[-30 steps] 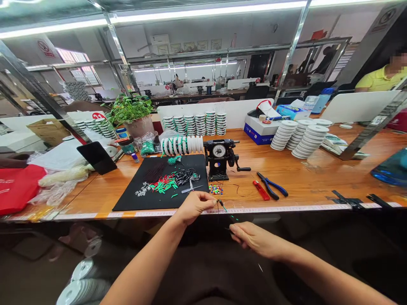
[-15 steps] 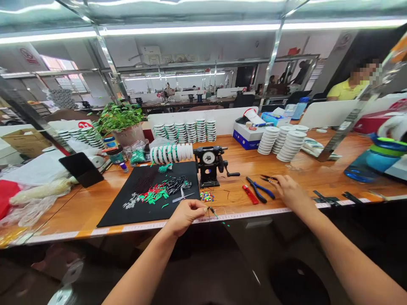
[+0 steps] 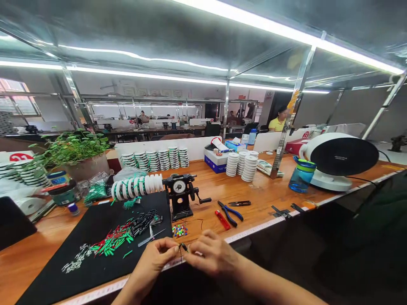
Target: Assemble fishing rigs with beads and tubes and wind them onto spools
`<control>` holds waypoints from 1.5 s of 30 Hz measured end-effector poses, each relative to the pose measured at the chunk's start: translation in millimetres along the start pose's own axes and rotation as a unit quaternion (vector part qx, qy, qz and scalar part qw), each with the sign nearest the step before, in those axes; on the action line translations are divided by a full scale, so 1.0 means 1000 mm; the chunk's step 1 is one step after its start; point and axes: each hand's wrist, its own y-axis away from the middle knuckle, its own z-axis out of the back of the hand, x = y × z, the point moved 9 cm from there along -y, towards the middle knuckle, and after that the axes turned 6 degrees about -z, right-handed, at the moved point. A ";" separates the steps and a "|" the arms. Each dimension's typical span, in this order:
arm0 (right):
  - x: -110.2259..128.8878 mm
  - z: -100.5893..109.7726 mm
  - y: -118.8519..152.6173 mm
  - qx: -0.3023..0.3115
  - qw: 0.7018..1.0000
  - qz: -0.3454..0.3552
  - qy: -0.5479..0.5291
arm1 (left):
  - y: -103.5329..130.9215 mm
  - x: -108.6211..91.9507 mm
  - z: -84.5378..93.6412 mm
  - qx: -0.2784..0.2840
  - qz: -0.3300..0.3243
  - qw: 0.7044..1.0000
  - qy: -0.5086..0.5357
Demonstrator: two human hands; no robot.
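Note:
My left hand is closed in a pinch on a small dark piece with thin line, at the table's front edge. Close against its right side, my right hand has its fingers curled around the other end of that piece. Several coloured beads lie just beyond my hands. Farther right are a red tool, blue-handled pliers and dark snips. To the left, red, green and black pieces lie on a black mat.
A hand-cranked winder holding white spools stands behind the beads. Stacked white spools, a blue bottle and a plant are farther back. A person in yellow sits in the background.
My right hand has let go of the dark snips, which now lie on the table, and has come left to meet my left hand. The view has turned to the right.

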 end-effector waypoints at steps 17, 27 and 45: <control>-0.026 -0.031 0.004 -0.048 0.873 -0.279 -0.397 | 0.008 -0.003 -0.007 -0.053 -0.110 0.992 0.021; -0.027 -0.034 0.020 -0.073 0.805 -0.437 -0.396 | 0.014 -0.007 -0.009 -0.058 -0.172 0.982 0.047; -0.024 -0.036 0.035 -0.048 0.813 -0.507 -0.282 | 0.014 -0.009 -0.010 -0.042 -0.143 0.988 0.047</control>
